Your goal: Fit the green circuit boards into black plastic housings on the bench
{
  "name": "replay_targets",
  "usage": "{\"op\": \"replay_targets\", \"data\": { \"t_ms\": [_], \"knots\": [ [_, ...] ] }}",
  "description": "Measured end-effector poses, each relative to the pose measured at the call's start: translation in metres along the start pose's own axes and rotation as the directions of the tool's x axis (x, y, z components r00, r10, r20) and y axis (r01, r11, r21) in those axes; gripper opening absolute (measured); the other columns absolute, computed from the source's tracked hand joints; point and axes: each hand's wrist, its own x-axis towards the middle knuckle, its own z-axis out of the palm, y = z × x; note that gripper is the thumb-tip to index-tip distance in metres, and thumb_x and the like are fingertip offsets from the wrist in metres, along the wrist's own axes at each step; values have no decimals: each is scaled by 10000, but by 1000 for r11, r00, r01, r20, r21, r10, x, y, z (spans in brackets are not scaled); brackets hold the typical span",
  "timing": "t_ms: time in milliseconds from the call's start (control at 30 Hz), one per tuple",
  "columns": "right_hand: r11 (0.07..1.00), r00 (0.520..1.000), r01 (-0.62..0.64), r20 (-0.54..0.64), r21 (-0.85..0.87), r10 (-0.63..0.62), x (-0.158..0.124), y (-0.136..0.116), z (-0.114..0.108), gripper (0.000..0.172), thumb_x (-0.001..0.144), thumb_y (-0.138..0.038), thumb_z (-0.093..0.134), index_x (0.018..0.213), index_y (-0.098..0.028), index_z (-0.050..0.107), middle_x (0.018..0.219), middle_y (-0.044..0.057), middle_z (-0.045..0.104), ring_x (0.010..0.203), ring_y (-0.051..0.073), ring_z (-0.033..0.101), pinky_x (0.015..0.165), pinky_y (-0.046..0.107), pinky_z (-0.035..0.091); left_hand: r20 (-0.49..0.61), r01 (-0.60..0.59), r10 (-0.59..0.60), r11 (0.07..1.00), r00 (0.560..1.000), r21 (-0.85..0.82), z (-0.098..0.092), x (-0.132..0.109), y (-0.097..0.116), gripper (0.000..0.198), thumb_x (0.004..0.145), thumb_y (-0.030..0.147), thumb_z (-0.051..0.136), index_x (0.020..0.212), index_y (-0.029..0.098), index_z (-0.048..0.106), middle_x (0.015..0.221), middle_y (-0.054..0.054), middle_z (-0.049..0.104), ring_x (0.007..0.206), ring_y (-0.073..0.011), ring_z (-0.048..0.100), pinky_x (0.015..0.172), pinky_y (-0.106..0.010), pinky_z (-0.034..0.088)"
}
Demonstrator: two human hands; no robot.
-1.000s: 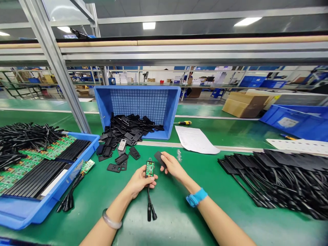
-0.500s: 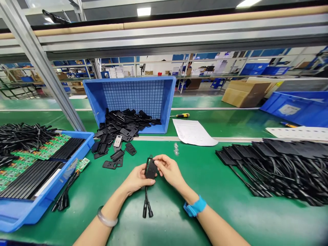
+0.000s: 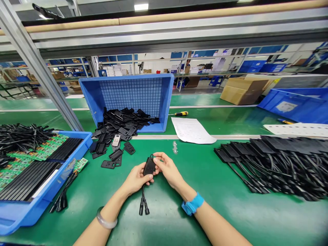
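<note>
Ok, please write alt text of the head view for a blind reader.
A person's left hand and right hand hold a small black case with two cables over a green table. Behind, black covers spill from a blue bin; circuit boards lie at left, cabled cases at right.

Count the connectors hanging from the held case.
2: left connector and right connector, side by side below the left hand and the case. None seems hidden.

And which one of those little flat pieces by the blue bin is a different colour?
The pale grey piece, lying in front of the tipped blue bin. The other pieces around it look black or dark grey.
</note>
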Motion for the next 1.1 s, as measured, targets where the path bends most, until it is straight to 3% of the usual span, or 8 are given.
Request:
{"op": "replay_targets", "data": {
  "t_ms": [167,300,400,500,633,767,900,1100],
  "knots": [
    [980,969,-176,195,97,154,2,-3,-4,433,674,-537,723,779,-138,590,637,-27,507,499,69,446,458,190,325,-13,-5,5,1000,1000,7,0,0,-4,669,727,348,699,1314,159,442,1018,-119,625,825,-196,645,629,-261,519],
    [991,982,-135,133,16,132,5,4,-3,455,675,-582,696,723,-148,571,534,-75,374,442,60,281,424,200,213,-39,20,-21,1000,999,-8,2,1,-7,677,704,346,715,1293,130,463,884,-101,649,765,-198,655,639,-289,533],
    [970,999,10,43,-243,0,3,8,4,442,803,-583,528,853,-150,605,612,-31,437,497,106,367,463,226,312,-83,19,-24,998,996,-59,4,2,-6,729,688,347,738,1314,129,436,896,-108,651,737,-191,658,649,-290,529],
    [731,976,199,63,-653,-210,-5,7,12,469,849,-435,504,1184,-109,542,896,85,540,776,208,522,698,315,454,-51,-26,18,985,999,-170,4,3,-8,910,638,272,787,1409,187,309,1035,-111,629,851,-184,645,756,-283,511],
    [324,974,207,163,-923,-157,-11,-3,11,548,881,-228,447,1386,-43,341,1067,168,525,983,271,507,862,360,445,49,-15,23,990,999,-140,-1,4,-16,1025,608,181,795,1454,239,220,1140,-115,593,907,-165,609,770,-269,493],
    [-67,988,108,115,-992,-106,-10,-8,-8,510,840,-114,445,1344,-34,428,1010,193,559,925,303,541,788,388,466,-184,-102,140,975,973,198,-9,4,-18,792,692,189,703,1402,209,352,1198,-141,569,890,-167,578,676,-247,488],
    [-305,971,54,121,-951,-207,-7,2,-25,497,813,-51,427,1306,-48,487,1003,226,565,860,341,565,671,428,461,-359,-16,340,746,869,666,-31,-2,1,628,767,172,596,1364,201,401,1147,-121,597,888,-191,569,711,-282,489],
    [-246,885,263,335,-933,-323,-9,22,-22,376,832,-143,472,1195,-157,569,1064,171,570,902,305,566,714,407,451,-636,590,342,241,691,771,-90,-49,44,353,779,61,463,1101,109,598,1015,-205,614,989,-311,572,838,-415,446]
  ]
}}
